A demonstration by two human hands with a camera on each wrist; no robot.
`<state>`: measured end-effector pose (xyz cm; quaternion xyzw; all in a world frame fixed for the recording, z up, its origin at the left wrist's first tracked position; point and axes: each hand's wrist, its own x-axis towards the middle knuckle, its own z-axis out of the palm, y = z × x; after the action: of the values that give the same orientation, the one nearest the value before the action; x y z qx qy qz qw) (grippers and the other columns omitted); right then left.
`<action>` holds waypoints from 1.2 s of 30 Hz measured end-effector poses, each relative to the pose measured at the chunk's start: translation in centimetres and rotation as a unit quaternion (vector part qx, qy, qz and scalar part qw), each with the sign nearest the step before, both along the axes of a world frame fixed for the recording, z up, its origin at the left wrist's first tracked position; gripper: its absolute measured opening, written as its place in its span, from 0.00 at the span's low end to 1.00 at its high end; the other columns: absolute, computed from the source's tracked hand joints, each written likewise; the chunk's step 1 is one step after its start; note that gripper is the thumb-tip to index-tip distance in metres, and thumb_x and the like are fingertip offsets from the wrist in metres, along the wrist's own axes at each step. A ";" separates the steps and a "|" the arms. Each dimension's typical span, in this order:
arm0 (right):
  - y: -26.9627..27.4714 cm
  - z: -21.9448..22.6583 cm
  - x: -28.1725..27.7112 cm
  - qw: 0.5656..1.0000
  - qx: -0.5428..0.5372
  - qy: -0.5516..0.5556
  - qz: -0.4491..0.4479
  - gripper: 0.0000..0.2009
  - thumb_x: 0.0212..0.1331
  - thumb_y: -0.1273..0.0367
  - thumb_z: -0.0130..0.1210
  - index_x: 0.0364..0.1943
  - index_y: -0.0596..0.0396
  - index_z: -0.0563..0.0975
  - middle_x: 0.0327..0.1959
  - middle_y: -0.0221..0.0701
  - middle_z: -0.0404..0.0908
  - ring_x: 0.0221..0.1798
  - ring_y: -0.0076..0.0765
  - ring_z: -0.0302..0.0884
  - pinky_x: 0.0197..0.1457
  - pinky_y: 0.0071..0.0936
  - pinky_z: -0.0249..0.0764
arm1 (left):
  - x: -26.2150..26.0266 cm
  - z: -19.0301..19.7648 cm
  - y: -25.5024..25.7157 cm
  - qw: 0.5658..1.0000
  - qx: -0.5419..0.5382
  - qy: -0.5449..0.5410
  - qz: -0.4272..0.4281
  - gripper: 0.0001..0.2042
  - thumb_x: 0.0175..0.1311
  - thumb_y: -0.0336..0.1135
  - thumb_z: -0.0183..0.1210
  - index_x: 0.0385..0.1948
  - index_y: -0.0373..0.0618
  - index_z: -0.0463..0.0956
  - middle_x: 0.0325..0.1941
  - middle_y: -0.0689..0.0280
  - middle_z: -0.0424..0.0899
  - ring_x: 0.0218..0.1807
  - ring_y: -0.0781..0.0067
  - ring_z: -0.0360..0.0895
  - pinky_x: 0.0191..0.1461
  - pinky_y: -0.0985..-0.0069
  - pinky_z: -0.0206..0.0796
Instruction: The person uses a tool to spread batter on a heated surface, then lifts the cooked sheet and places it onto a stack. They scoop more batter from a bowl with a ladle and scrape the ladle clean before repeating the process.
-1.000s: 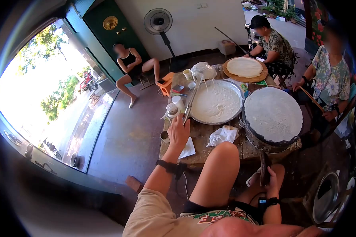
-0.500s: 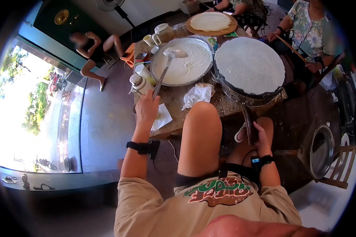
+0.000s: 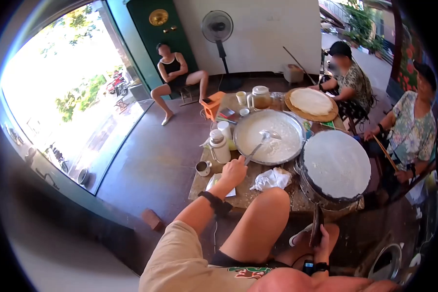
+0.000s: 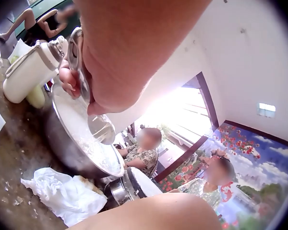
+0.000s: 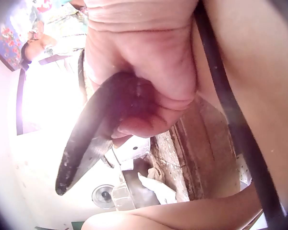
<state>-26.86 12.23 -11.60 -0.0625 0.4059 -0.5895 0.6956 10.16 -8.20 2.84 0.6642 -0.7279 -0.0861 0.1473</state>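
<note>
My left hand (image 3: 233, 173) grips the handle of a metal ladle (image 3: 265, 136), whose bowl lies at the surface of white batter (image 3: 277, 130) in a wide metal basin (image 3: 238, 146). In the left wrist view the fingers curl round the ladle's handle (image 4: 84, 86). Low beside my knee, my right hand (image 3: 322, 246) holds a dark curved piece (image 3: 317, 226), seen close in the right wrist view as a dark blade-like shape (image 5: 81, 143) in the curled fingers. Right of the basin is a round griddle (image 3: 336, 165) covered with a pale layer.
A crumpled white cloth (image 3: 271, 179), a flask (image 3: 220, 148), a metal cup (image 3: 203, 168) and a glass jug (image 3: 260, 98) stand or lie on the wooden table (image 3: 199, 187). A flat pale sheet lies on a round board (image 3: 330, 115). Several people sit around; one holds sticks (image 3: 384, 152).
The ladle was raised above the basin with batter dripping, then came down to the batter. The head view has swung down and back up. The right hand keeps its hold.
</note>
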 end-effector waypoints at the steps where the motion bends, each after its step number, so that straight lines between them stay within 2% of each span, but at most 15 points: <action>1: 0.0 -0.5 -0.2 1.000 0.005 -0.005 -0.007 0.14 0.61 0.57 0.52 0.31 0.53 0.78 0.21 0.29 0.79 0.22 0.29 0.76 0.24 0.23 0.73 | -0.1 0.0 0.0 1.000 0.002 0.007 -0.012 0.15 0.57 0.37 0.54 0.40 0.39 0.66 0.32 0.46 0.80 0.37 0.43 0.78 0.42 0.53 0.69; 3: -0.1 -1.4 -0.6 0.999 0.026 -0.011 -0.027 0.14 0.60 0.57 0.52 0.32 0.53 0.78 0.21 0.29 0.79 0.22 0.29 0.76 0.24 0.22 0.72 | -0.2 0.1 0.2 1.000 -0.013 0.013 -0.013 0.15 0.57 0.37 0.54 0.41 0.38 0.66 0.31 0.46 0.79 0.37 0.43 0.78 0.42 0.53 0.69; 6: 0.3 0.2 0.2 0.999 0.014 -0.018 -0.027 0.14 0.60 0.57 0.52 0.32 0.53 0.79 0.23 0.29 0.80 0.23 0.29 0.77 0.26 0.23 0.73 | 0.0 -0.2 -0.1 0.999 -0.038 0.016 -0.023 0.14 0.57 0.37 0.54 0.41 0.38 0.67 0.30 0.47 0.79 0.37 0.43 0.78 0.42 0.53 0.68; 9: 0.3 -1.5 -0.3 0.999 0.028 -0.026 -0.033 0.13 0.60 0.58 0.52 0.32 0.53 0.79 0.25 0.29 0.81 0.25 0.30 0.78 0.30 0.24 0.74 | 0.2 0.3 0.2 0.999 -0.034 0.027 -0.015 0.14 0.57 0.37 0.54 0.41 0.39 0.67 0.30 0.47 0.79 0.37 0.43 0.77 0.42 0.53 0.68; 12: 0.4 -1.5 -0.5 0.998 0.024 -0.047 -0.024 0.14 0.59 0.59 0.53 0.39 0.56 0.77 0.31 0.32 0.81 0.31 0.33 0.78 0.36 0.26 0.74 | 0.5 0.3 0.2 0.998 -0.037 0.046 -0.009 0.14 0.57 0.37 0.54 0.41 0.39 0.68 0.31 0.46 0.79 0.38 0.42 0.77 0.42 0.53 0.67; 15: 0.5 -1.5 -0.6 1.000 -0.011 -0.029 -0.001 0.13 0.59 0.60 0.53 0.39 0.55 0.78 0.32 0.30 0.81 0.33 0.33 0.77 0.38 0.26 0.73 | 0.6 0.0 -0.1 0.997 -0.042 0.057 -0.005 0.14 0.56 0.37 0.54 0.41 0.39 0.68 0.31 0.46 0.79 0.38 0.41 0.77 0.43 0.53 0.67; 18: 1.0 1.1 0.5 0.998 0.045 -0.014 -0.044 0.12 0.59 0.61 0.53 0.38 0.55 0.78 0.32 0.30 0.81 0.35 0.32 0.77 0.40 0.26 0.72 | 0.4 -0.1 0.3 0.998 -0.032 0.059 -0.007 0.14 0.56 0.37 0.54 0.41 0.39 0.68 0.32 0.46 0.79 0.39 0.41 0.76 0.44 0.53 0.67; 21: 0.7 0.5 0.3 0.999 0.032 -0.019 -0.038 0.12 0.59 0.61 0.53 0.37 0.54 0.78 0.31 0.29 0.81 0.36 0.32 0.77 0.42 0.26 0.71 | 0.4 -0.2 0.2 0.998 -0.035 0.052 -0.003 0.14 0.55 0.36 0.55 0.40 0.39 0.69 0.32 0.47 0.79 0.39 0.42 0.77 0.44 0.53 0.67; 24: 0.5 0.6 0.5 0.998 0.006 -0.025 -0.050 0.12 0.59 0.61 0.53 0.37 0.54 0.79 0.31 0.30 0.81 0.35 0.32 0.77 0.41 0.27 0.72 | 0.3 -0.4 -0.2 0.998 -0.044 0.053 -0.004 0.15 0.54 0.36 0.56 0.41 0.40 0.69 0.32 0.47 0.80 0.39 0.43 0.77 0.44 0.53 0.67; 28: 0.4 -0.5 -0.4 1.000 0.008 -0.024 -0.010 0.12 0.59 0.60 0.53 0.36 0.54 0.78 0.30 0.30 0.81 0.34 0.34 0.78 0.38 0.29 0.74 | 0.5 0.9 0.2 0.999 -0.014 0.051 0.002 0.16 0.53 0.36 0.57 0.42 0.41 0.69 0.33 0.48 0.80 0.39 0.44 0.77 0.44 0.54 0.67; 31: 0.2 -0.6 -0.1 0.998 0.009 -0.046 -0.030 0.13 0.60 0.60 0.52 0.37 0.55 0.79 0.30 0.30 0.82 0.29 0.31 0.80 0.35 0.25 0.77 | 0.7 0.6 0.0 0.998 -0.037 0.050 0.003 0.16 0.53 0.36 0.57 0.43 0.41 0.69 0.33 0.48 0.80 0.39 0.44 0.77 0.44 0.54 0.67; 34: 0.3 -1.6 -0.5 0.999 -0.011 -0.045 -0.010 0.13 0.59 0.58 0.53 0.36 0.54 0.79 0.30 0.30 0.81 0.33 0.34 0.78 0.38 0.28 0.74 | 0.9 0.9 0.3 0.997 -0.056 0.054 -0.011 0.16 0.54 0.36 0.57 0.42 0.41 0.69 0.33 0.48 0.80 0.39 0.44 0.77 0.43 0.55 0.67; 36: 0.3 -1.0 -0.3 0.999 -0.006 -0.048 -0.010 0.13 0.60 0.59 0.52 0.36 0.54 0.79 0.28 0.30 0.81 0.29 0.32 0.79 0.34 0.26 0.75 | 1.0 1.1 0.2 0.998 -0.043 0.048 -0.013 0.15 0.54 0.36 0.57 0.42 0.40 0.69 0.33 0.48 0.80 0.39 0.44 0.77 0.43 0.54 0.67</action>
<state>-27.21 12.57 -12.64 -0.0348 0.3691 -0.6012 0.7079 11.14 -8.00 3.96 0.6426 -0.7317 -0.0882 0.2093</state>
